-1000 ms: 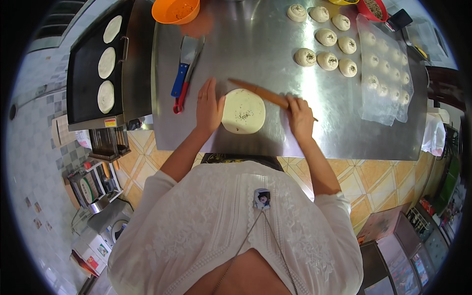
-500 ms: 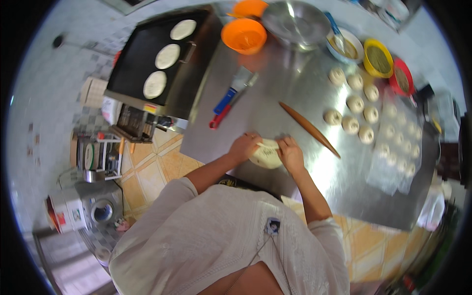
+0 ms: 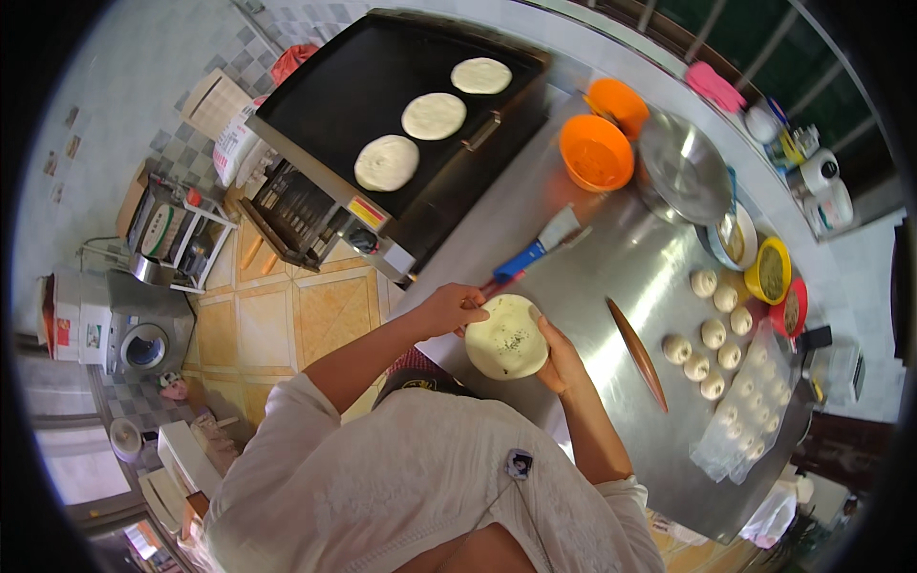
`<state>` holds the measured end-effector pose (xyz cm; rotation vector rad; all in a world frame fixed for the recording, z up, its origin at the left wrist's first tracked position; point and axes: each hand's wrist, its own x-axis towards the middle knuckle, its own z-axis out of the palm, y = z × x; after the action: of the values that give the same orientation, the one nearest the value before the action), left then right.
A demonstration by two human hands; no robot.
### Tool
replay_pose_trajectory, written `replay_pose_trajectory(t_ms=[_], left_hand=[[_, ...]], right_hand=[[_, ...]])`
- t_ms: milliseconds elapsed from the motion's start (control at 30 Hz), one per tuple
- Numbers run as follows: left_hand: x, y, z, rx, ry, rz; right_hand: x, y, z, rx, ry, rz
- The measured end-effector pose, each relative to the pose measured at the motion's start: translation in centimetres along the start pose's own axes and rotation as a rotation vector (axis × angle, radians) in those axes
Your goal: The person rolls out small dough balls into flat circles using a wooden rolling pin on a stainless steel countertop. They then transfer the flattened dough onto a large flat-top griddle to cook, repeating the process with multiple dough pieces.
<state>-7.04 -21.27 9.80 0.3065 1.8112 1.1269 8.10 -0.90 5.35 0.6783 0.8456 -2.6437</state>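
Head view, dough round [image 3: 507, 337] between left hand [image 3: 449, 307], right hand [image 3: 558, 357]

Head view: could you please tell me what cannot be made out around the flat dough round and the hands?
- Underside of the dough round: hidden by the round itself.
- Right hand: its fingers lie under the round, so the grip is unseen.
- Left hand: fingertips at the round's edge, contact unclear.
- Dark specks on the dough: too small to identify.
- Dough balls under the plastic sheet: blurred by it.
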Motion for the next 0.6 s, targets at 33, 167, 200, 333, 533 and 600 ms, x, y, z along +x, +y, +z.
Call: replay_pose_trajectory(t_ms=[33,167,200,333,533,600], left_hand=[[-0.4,0.2,-2.4,-0.010,0.030,0.020],[-2.3,1.2,-14.1,-0.081,0.188,0.149],[-2.8,1.6,-17.3,-0.098,0.259,0.196],[-3.9,1.5,-31.0,0.054,0.608,0.510],[-5.2,-0.6,-50.9,-0.122,0.831,0.462],[-5.1,-1.0,-55.7,-0.031,0.943,0.458]], right_hand=[[1.8,-0.5,2.0,-0.017,-0.008,0.013],[10.0,-3.7,13.2,-0.060,-0.039,0.070],[12.6,-4.6,16.2,-0.070,-0.050,0.088],[25.3,-7.9,28.9,-0.168,-0.135,0.057],[47.7,-8.6,43.2,-0.860,-0.189,-0.385],[54.4,-7.6,45.9,-1.247,-0.291,-0.731]])
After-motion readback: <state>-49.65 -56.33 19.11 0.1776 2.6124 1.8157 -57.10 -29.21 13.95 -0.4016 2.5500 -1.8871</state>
